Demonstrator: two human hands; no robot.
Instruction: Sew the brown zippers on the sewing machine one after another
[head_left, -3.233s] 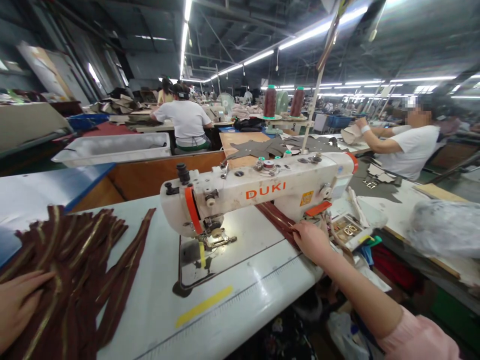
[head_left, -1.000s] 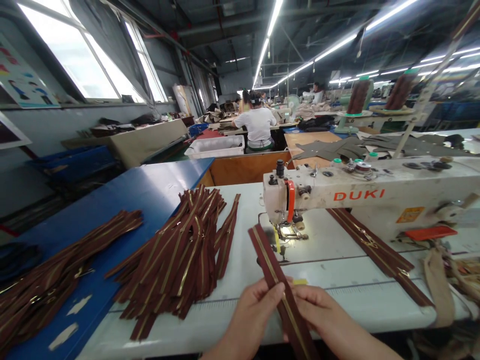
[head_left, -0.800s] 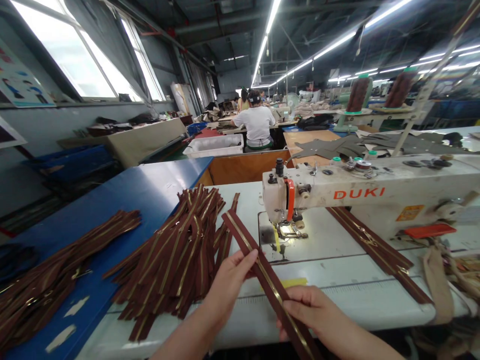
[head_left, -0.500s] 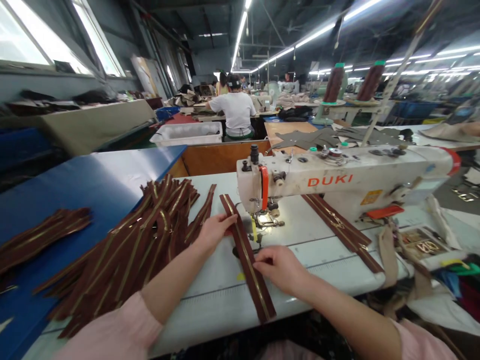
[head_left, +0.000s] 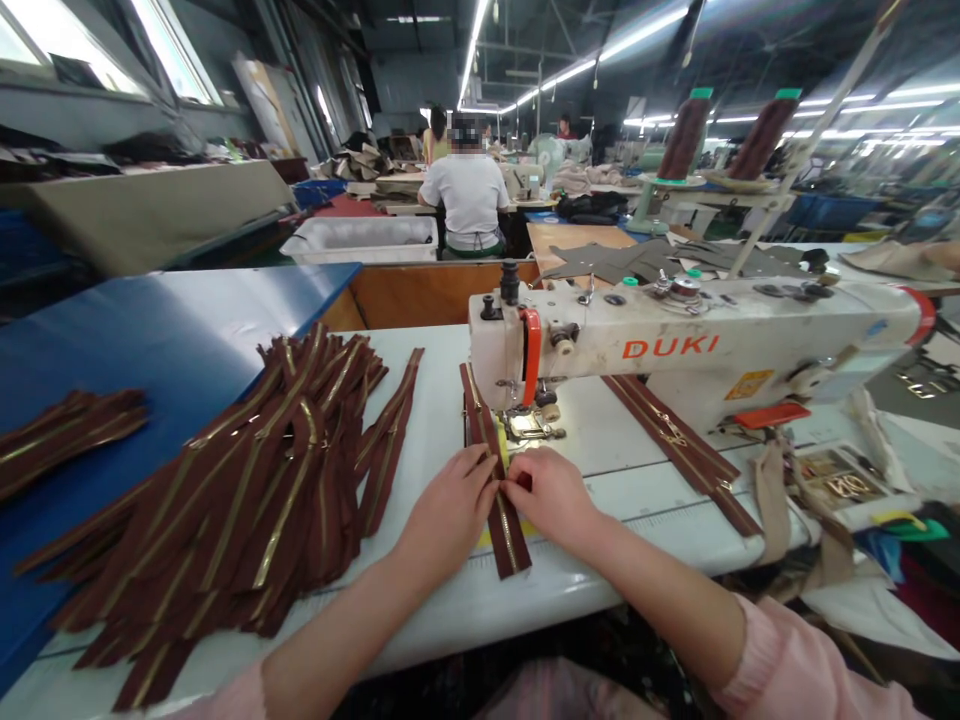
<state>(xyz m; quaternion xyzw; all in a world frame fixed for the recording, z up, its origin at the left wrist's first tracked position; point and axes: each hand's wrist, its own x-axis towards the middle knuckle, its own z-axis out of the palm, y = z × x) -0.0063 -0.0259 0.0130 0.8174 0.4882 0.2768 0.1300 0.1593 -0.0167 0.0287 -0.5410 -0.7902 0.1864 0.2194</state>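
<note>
A brown zipper (head_left: pixel 508 535) with gold teeth lies lengthwise on the sewing machine bed, just left of the presser foot (head_left: pixel 531 424). My left hand (head_left: pixel 454 500) pinches it from the left at about mid-length. From the right, my right hand (head_left: pixel 551 492) grips the same spot, its fingertips touching those of the left. The fingers hide the zipper's middle. Left of my hands spreads a big heap of similar zippers (head_left: pixel 247 480). More brown zippers (head_left: pixel 675 440) lie under the arm of the white sewing machine (head_left: pixel 585 340).
A small bundle of zippers (head_left: pixel 67 425) rests on the blue table (head_left: pixel 187 310) at left. At right stands a tray of metal parts (head_left: pixel 844 480) beside hanging beige strips. Two thread cones (head_left: pixel 684 140) rise behind the machine. A person in white (head_left: pixel 466 195) sits ahead.
My left hand has slid down from the zipper's far part to meet my right hand at its middle. The zipper has shifted away from me, alongside the presser foot.
</note>
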